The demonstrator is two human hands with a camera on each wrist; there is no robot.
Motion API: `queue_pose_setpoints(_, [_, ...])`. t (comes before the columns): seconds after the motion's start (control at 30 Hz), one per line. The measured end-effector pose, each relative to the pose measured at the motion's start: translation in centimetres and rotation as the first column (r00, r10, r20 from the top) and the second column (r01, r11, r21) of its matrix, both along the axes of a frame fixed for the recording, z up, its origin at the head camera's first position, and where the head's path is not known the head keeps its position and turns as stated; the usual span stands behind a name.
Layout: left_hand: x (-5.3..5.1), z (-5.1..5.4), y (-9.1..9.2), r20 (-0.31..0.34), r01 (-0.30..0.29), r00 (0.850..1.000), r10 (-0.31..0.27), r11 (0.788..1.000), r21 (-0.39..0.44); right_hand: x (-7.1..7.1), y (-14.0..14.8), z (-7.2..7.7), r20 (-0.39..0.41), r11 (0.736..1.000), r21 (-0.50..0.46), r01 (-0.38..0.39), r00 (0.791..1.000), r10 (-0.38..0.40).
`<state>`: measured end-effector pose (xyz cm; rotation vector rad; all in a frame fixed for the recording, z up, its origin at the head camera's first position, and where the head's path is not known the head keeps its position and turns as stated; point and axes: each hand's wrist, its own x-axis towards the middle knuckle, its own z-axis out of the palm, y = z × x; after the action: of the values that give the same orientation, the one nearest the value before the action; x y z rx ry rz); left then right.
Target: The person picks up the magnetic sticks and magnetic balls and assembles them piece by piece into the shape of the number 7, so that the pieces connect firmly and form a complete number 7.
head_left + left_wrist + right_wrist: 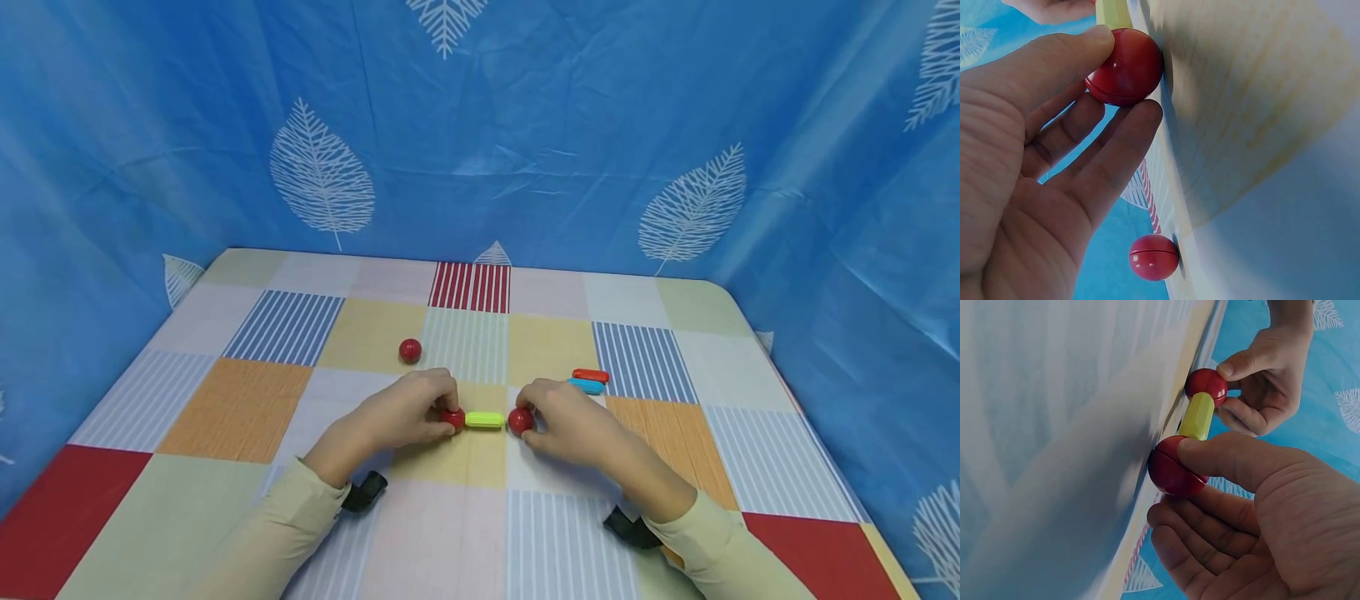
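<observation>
On patchwork-print tabletop [450,525], near the middle: left hand [416,408] pinches one glossy red ball [453,419]; right hand [570,421] pinches another red ball [521,421], thin seam line round it. Ribbed yellow-green stick [484,420] between, left end against first ball, right end just beside second. Third red ball [410,350] beyond left hand.

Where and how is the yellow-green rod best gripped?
Probably by pinching the rod across its middle from above: it runs lengthwise between red balls in the left hand and right hand, which crowd its ends, while its long sides look free.
</observation>
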<state>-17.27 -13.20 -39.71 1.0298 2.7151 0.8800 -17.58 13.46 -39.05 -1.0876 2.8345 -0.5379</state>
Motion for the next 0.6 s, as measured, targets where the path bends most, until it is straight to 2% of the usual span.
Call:
queue_pose_setpoints(0.23, [0.06, 0.02, 0.08, -0.004, -0.007, 1.0, 0.006, 1.0, -0.016, 0.24, -0.19, -0.05, 0.018, 1.0, 0.001, 0.001, 1.0, -0.001])
queue_pose_setpoints(0.6, [0.15, 0.2, 0.21, 0.0, -0.005, 1.0, 0.005, 1.0, -0.03, 0.38, -0.3, -0.16, -0.011, 1.0, -0.006, -0.007, 1.0, 0.007])
